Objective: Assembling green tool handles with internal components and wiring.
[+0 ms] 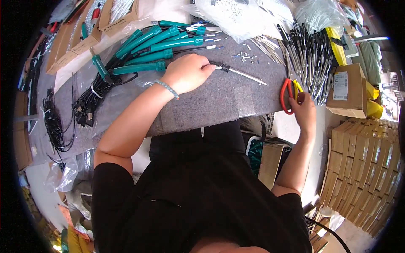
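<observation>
- The table point(219, 105) is covered with a grey felt mat and runs across the upper half of the view.
- Stacked brown cardboard boxes point(363, 168) stand at the person's right, beside the table.
- A bundle of teal-handled soldering irons point(156, 46) with black cords lies at the upper left of the mat, just beyond the left hand.
- A heap of thin metal rods with black collars point(308, 55) lies at the upper right of the mat.
- The left hand point(190, 74) rests on the mat, its fingers pressed together around the butt end of a slim metal heating rod point(240, 72), which lies flat on the mat, pointing to the right.
- The right hand point(304, 110) sits at the table's right edge, its fingers closed on the handles of red and yellow pliers point(290, 90), which rest on the mat just beside the rod heap.
- A beaded bracelet point(166, 87) circles the left wrist.
</observation>
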